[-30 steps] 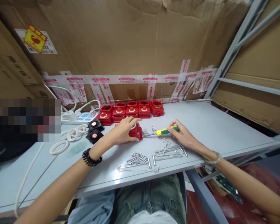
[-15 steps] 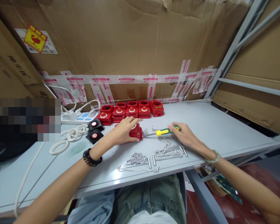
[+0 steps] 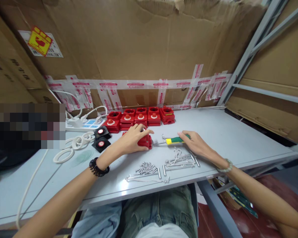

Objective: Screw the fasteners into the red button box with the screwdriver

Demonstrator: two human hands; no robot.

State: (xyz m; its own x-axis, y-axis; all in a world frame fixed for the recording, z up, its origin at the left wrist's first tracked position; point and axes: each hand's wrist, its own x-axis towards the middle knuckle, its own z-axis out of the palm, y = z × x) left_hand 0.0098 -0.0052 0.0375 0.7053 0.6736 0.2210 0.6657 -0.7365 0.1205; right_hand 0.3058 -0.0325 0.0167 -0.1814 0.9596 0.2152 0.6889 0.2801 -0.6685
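Observation:
My left hand [image 3: 134, 139] grips a red housing box [image 3: 145, 141] from above on the tabletop, covering most of it. My right hand [image 3: 193, 141] is closed around the green and yellow handle of a screwdriver [image 3: 175, 140]. Its shaft lies almost level, and its tip meets the right side of the box. Below the tool are metal rods with white cord [image 3: 180, 162] and a heap of small screws [image 3: 147, 168]. Behind my left hand stands a row of several red boxes [image 3: 141, 116], most with a round opening and a red knob.
Left of my hand lie two black square parts [image 3: 101, 144], several white rings [image 3: 63, 156] and some clear discs [image 3: 81, 158]. A power strip [image 3: 89, 124] with white cables sits behind them. Cardboard [image 3: 144, 43] walls the back; a grey metal frame [image 3: 253, 49] rises at right.
The screwdriver's handle has turned about its axis, showing more green and less yellow on top. Both hands stay in nearly the same place, and the red box has not visibly moved.

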